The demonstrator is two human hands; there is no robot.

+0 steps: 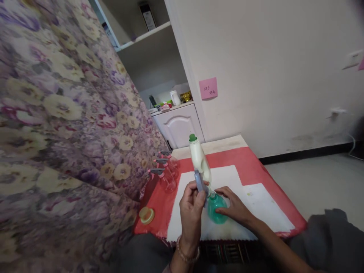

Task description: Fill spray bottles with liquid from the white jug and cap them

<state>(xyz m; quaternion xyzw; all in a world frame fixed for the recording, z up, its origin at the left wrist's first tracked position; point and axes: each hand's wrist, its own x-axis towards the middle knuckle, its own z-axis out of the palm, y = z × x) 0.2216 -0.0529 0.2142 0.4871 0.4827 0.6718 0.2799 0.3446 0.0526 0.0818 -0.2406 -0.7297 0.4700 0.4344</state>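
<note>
Nearest us, our left hand (192,203) pinches a grey-blue piece (199,181) between thumb and fingers, just beside the neck of a green bottle (216,213). Our right hand (235,204) curls around that bottle, thumb across its front, above the white cloth (227,175) on our red-covered desk (253,167). Beyond, we see spray bottles (168,183) at left, a pale bottle (198,156) with a green cap (192,137), then a pink note (208,88) on the wall (261,83).

Flowered curtain (65,102) along left side. Beside it, cupboard shelf (143,36) bearing dark box (149,19). Below, white jug (175,98) next to amber bowl (186,97), above white cupboard door (182,129). Pink note (208,88), handwritten, on pale wall (270,76). Black skirting (307,153) meeting grey floor (309,176).
</note>
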